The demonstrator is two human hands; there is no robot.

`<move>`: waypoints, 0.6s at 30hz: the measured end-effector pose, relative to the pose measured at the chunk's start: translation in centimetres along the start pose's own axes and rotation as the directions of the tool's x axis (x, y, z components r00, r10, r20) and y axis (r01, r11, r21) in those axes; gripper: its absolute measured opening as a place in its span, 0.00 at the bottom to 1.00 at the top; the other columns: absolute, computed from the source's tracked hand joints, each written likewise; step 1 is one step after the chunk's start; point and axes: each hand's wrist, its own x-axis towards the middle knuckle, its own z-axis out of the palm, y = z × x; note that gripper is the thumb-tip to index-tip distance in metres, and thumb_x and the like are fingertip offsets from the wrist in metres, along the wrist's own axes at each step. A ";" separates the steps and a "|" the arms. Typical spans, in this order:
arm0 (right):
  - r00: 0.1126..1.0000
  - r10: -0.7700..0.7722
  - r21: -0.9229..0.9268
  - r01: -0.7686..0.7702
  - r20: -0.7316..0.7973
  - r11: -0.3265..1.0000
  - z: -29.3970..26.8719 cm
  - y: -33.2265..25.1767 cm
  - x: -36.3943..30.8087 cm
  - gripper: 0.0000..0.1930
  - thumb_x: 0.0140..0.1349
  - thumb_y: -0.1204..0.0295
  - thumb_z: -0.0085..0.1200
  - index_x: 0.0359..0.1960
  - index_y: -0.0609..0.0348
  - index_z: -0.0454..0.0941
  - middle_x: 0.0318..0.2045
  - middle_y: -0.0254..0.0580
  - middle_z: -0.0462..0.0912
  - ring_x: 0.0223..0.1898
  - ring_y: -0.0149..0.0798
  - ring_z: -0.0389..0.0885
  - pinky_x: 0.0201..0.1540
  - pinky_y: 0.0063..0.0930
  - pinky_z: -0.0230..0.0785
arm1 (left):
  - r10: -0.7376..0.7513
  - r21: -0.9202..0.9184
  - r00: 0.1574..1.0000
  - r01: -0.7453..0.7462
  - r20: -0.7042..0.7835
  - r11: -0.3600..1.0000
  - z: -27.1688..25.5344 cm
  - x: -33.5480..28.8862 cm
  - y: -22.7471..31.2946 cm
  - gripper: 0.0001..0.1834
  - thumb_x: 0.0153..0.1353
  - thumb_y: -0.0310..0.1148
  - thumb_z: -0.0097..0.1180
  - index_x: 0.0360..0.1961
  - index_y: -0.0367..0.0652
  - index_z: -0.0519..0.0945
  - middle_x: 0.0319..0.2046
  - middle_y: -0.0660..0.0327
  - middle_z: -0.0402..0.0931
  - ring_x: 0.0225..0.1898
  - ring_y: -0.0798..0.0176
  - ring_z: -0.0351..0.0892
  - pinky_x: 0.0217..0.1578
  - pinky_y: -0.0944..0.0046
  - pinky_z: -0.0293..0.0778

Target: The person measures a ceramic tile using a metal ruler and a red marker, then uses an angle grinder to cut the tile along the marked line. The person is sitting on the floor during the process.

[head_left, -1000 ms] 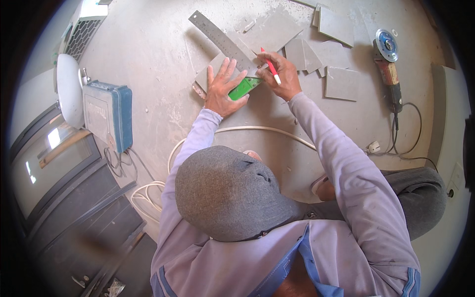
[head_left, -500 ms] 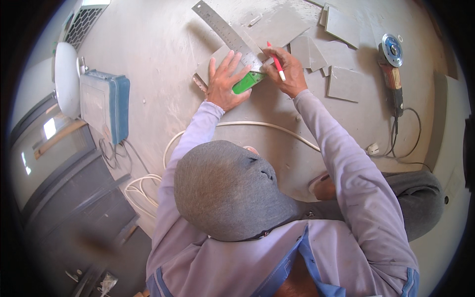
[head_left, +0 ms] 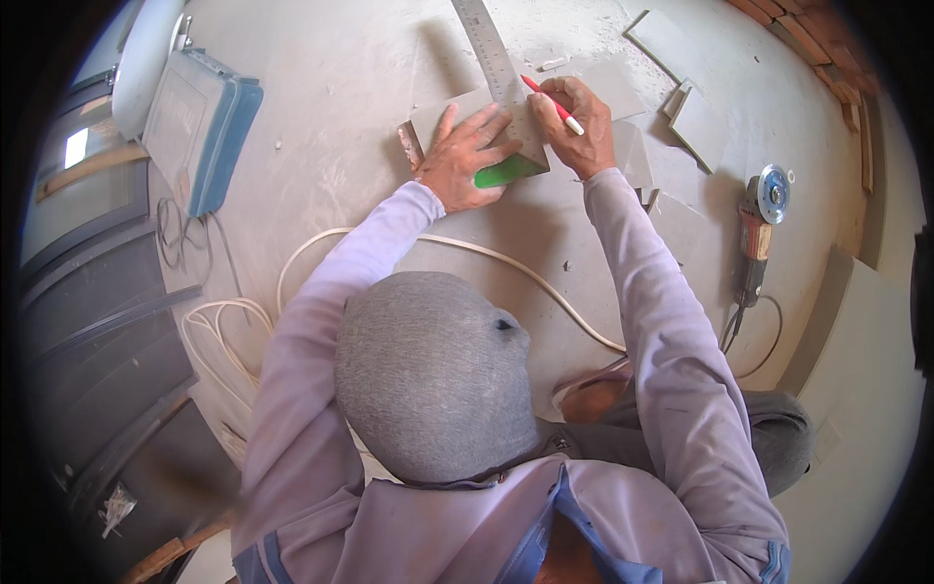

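Note:
My left hand [head_left: 467, 161] lies with spread fingers over a try square and the pale tile under it. The square's steel blade [head_left: 486, 49] runs away from me; its green handle [head_left: 511, 171] shows beside my left hand, near the tile's close edge. My right hand [head_left: 582, 131] pinches a red pen [head_left: 559, 109] with a white end, right beside the blade. The pen's red end points at the blade's edge; I cannot tell whether it touches the tile. The tile [head_left: 433, 119] pokes out left of my fingers, above a reddish block [head_left: 410, 144].
Cut tile pieces [head_left: 696, 127] lie to the right, with an angle grinder [head_left: 759, 229] and its cord beyond. A white cable [head_left: 457, 239] curves across the floor before my knee [head_left: 433, 380]. A blue-lidded toolbox [head_left: 199, 127] stands left, above dark panels [head_left: 117, 341].
The view has shifted. The try square's blade has turned to point more straight away from me, with both hands still at it. The pen now slants more, its red end close to the blade.

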 end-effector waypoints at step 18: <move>0.999 0.023 -0.035 -0.022 0.029 0.999 0.1 0.5 0.4 0.14 0.60 0.63 0.59 0.40 0.62 0.84 0.33 0.51 0.88 0.35 0.45 0.89 0.42 0.34 0.80 | -0.004 0.041 1.000 0.003 0.011 0.999 0.2 0.0 -0.2 0.34 0.45 0.43 0.70 0.59 0.63 0.80 0.70 0.61 0.66 0.76 0.58 0.53 0.72 0.31 0.42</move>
